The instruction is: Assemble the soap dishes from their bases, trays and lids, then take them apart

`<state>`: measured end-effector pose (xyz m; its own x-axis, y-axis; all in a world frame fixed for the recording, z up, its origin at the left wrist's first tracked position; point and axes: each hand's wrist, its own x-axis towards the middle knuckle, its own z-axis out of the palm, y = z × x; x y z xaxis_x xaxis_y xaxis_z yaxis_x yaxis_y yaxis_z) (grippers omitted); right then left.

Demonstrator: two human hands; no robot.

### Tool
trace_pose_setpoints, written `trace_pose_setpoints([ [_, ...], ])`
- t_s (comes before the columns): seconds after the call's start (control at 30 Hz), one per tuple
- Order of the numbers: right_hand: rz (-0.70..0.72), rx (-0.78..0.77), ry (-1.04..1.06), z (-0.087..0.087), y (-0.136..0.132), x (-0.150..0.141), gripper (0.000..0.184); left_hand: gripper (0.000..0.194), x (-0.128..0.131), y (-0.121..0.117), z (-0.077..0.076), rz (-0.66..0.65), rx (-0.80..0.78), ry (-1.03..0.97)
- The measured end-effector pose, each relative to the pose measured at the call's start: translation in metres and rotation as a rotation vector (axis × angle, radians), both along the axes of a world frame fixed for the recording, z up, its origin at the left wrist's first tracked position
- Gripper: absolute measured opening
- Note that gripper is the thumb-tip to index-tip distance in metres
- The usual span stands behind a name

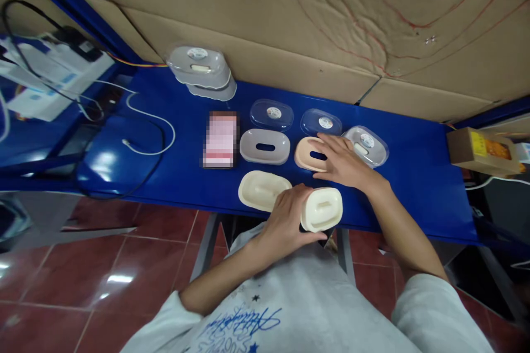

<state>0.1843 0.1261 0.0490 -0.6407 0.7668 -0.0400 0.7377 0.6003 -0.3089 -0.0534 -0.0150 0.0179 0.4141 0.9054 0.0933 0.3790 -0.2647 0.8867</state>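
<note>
My left hand (285,218) holds a cream oval plastic tray (323,209) at the table's front edge, fingers and thumb around its left end. Beside that hand a second cream oval tray (259,190) lies on the table, its right end partly covered by my fingers. My right hand (342,160) grips the right end of a peach oval plastic piece (305,154) with a dark slot in its middle. A grey oval piece (265,155) with a similar slot lies to the left. Behind them rest two clear oval lids (260,117) (308,121) with round labels.
On the blue table (414,176), a grey oval box with a clear lid (375,154) sits right of my right hand. Stacked grey boxes (202,69) stand back left, near a pixelated pink rectangle (221,140). A white cable (171,127) lies left; a cardboard box (476,151) stands right.
</note>
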Motion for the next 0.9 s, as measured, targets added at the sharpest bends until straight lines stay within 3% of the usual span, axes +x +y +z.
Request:
trace_pose_setpoints([
  [0.1,-0.061,0.107,0.041,0.005,0.004,0.020,0.088,0.095,-0.002,0.009,0.004,-0.002,0.095,0.281],
  [0.2,-0.348,0.228,0.028,0.006,0.010,0.056,0.096,0.093,-0.002,0.019,0.006,-0.009,0.139,0.487],
  [0.3,-0.535,0.084,-0.050,-0.002,0.017,0.087,0.113,0.093,0.000,0.025,0.002,-0.014,0.133,0.593],
  [0.37,-0.553,-0.010,-0.034,-0.007,0.020,0.096,0.113,0.095,0.001,0.027,-0.001,-0.016,0.121,0.609],
  [0.43,-0.560,0.001,0.033,-0.010,0.019,0.098,0.107,0.101,0.001,0.027,-0.001,-0.014,0.116,0.585],
  [0.53,-0.564,0.068,0.135,0.000,0.009,0.094,0.102,0.113,0.001,0.027,0.004,-0.018,0.119,0.415],
  [0.63,-0.499,0.060,0.235,0.026,-0.010,0.085,0.097,0.114,0.005,0.028,0.014,-0.011,0.059,0.049],
  [0.77,-0.259,-0.036,0.327,0.064,-0.041,0.058,0.097,0.123,0.021,0.033,0.021,-0.033,-0.196,-0.484],
  [0.9,-0.041,-0.130,0.385,0.073,-0.063,0.025,0.102,0.127,0.037,0.036,0.024,-0.029,-0.373,-0.783],
])
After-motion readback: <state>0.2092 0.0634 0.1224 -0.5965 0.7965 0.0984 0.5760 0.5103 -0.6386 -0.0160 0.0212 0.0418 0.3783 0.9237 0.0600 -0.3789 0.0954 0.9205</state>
